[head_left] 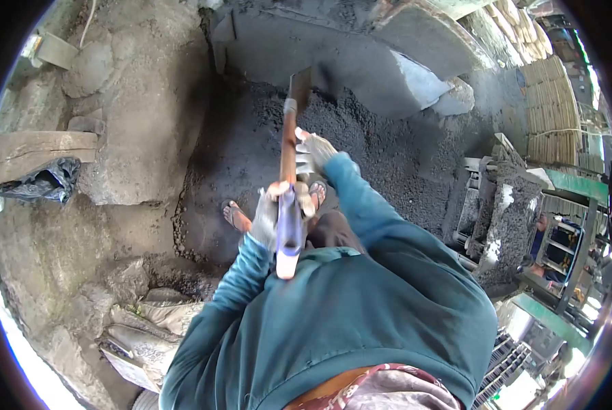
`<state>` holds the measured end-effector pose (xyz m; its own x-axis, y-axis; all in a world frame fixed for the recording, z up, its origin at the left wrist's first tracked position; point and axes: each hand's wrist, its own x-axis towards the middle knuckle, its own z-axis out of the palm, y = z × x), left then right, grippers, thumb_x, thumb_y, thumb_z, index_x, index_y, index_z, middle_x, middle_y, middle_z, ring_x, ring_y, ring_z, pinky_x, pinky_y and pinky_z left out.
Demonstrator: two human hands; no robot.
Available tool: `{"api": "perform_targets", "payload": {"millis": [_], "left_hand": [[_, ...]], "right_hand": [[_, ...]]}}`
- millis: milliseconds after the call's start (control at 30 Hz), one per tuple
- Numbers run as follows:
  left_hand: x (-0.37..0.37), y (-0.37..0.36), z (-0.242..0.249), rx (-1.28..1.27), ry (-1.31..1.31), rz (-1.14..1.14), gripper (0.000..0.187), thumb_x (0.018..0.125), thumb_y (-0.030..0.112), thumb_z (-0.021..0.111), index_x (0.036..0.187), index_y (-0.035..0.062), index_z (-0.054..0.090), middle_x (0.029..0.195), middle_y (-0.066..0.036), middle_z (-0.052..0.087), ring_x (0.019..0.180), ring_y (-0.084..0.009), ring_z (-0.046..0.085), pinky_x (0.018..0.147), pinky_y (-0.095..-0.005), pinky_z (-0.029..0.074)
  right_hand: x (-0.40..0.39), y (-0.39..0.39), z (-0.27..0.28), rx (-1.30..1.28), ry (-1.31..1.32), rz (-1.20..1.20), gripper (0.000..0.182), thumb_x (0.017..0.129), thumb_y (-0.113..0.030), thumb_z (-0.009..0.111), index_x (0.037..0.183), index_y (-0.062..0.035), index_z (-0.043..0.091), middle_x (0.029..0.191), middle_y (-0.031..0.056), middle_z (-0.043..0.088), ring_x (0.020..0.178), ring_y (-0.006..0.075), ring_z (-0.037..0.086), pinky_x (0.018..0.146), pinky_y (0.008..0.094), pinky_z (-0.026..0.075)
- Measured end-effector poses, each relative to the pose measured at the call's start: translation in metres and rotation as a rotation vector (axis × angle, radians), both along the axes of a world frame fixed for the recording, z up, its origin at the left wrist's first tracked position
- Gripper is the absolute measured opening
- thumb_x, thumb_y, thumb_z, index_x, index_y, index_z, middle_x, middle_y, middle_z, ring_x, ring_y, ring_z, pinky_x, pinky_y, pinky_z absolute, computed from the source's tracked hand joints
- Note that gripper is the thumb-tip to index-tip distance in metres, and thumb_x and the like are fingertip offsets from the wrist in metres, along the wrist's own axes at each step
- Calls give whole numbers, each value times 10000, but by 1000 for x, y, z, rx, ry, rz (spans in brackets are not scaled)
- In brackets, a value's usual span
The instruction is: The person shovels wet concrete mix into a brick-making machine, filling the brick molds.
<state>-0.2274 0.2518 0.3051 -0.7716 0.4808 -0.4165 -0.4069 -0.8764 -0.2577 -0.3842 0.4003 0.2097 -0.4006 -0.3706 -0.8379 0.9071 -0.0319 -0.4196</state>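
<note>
A shovel (288, 154) with a wooden shaft stretches away from my body, its dark blade (300, 87) at the far end over the ground. Gloved and closed, my left hand (268, 215) wraps round the shaft near the blue handle end, which is blurred. Farther up the shaft, my right hand (314, 150), also in a pale glove, grips it with curled fingers. Dark, grainy wet mix (395, 160) covers the ground beyond and to the right of the blade. Both my feet in sandals (236, 216) stand below the handle.
A large rough block (142, 116) rises on the left. Low grey walls (326, 51) bound the far side. At right stands a metal frame with a mix-covered top (511, 219), near a stack of boards (552, 109). Sacks (145, 335) lie at lower left.
</note>
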Motion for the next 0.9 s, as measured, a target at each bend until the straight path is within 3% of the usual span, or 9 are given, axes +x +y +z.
{"api": "perform_targets", "payload": {"millis": [167,267,400,467,533,567,733,800,900], "left_hand": [[121,-118,-20,-463,-283,51,507,994,384,558,1223,-67,592,950,-179,696,849,-352,716,774,-397,621],[188,-178,2,-767,-260,158,844,948,742,327,1148,-11,650,1046,-189,709,869,-322,687,823,-442,569],[242,-159,-37,-776,-625,299,532,923,639,547,924,117,650,799,-73,652,742,-245,634,679,-409,529],[285,-133,-78,-1177,-879,341,537,915,671,536,734,166,510,634,30,474,536,-164,476,486,-364,388],[338,-116,-92,-773,-990,436,563,899,722,492,727,187,475,582,37,426,479,-153,404,466,-356,366],[361,-108,-101,-804,-1116,368,590,865,757,509,725,184,481,574,36,419,493,-162,415,488,-372,382],[424,-77,-182,-571,-1173,445,588,868,743,468,720,176,513,598,49,469,560,-221,474,606,-439,422],[346,-71,-219,-730,-1456,378,557,882,672,530,948,121,577,833,-32,604,685,-280,613,627,-502,501],[257,-52,-294,-606,-960,553,455,945,571,504,815,140,567,677,20,540,558,-183,494,521,-370,406]], "right_hand": [[19,-115,-111,-98,-121,-409,141,927,-157,655,888,-103,530,664,51,543,560,245,568,578,459,544],[51,-146,-164,110,-42,-385,158,948,-178,625,844,-109,527,645,62,522,554,254,571,527,467,509],[104,-158,-259,38,-235,-201,211,986,-249,554,816,-124,562,649,104,556,552,299,597,516,501,500],[153,-177,-271,222,-250,-166,210,939,-152,610,748,-122,528,578,85,515,465,290,545,439,486,461],[229,-175,-364,423,-21,346,324,976,-295,503,780,-90,661,637,81,616,567,313,638,562,481,506],[281,-161,-414,216,-134,-14,97,879,-64,663,805,-88,604,625,112,587,500,328,610,452,516,499],[316,-185,-462,610,-364,296,142,890,-191,666,833,-61,671,732,86,646,674,234,655,620,438,524],[264,-176,-498,502,-119,119,142,903,-184,676,891,-48,637,706,87,637,654,241,651,598,425,529],[98,-150,-497,357,-166,213,143,922,-164,652,859,-68,566,696,115,613,563,298,613,521,474,525]]}}
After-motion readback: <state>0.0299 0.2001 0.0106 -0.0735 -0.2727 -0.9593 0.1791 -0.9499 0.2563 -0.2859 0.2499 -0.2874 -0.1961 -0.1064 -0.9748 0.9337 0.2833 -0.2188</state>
